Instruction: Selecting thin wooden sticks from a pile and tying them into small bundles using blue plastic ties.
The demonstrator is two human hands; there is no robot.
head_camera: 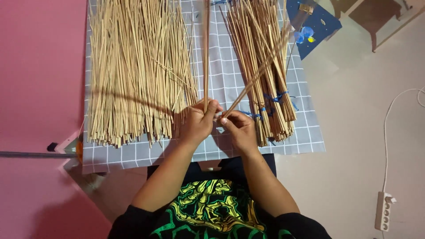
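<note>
The left hand (198,121) is curled closed around the near ends of a thin bunch of sticks (206,53), thumb and fingers pressed together on them. That bunch runs almost straight away from the person, its long axis up the middle of the view, and its far end leaves the top edge. The right hand (239,128) sits just beside the left, nearly touching it, and pinches the near ends of a few more slanted sticks (259,71) between thumb and fingertips. These lean away to the right, their long axis running diagonally from the hands toward the upper right, crossing above the tied bundle.

Both hands hover over the near edge of a grey checked cloth (230,88) spread on the tabletop (354,110). To the left on the cloth lies a wide loose pile of sticks (133,71), all lying lengthwise away from the person, with uneven near ends. To the right lies a tighter bundle of sticks (270,102), bound near its close end with blue string (276,97) and fanned slightly away toward the top.

A blue card (314,26) lies past the cloth's right corner. A white power strip (383,210) with its cable (389,110) lies at the far right. A pink surface (40,88) fills the left side.
</note>
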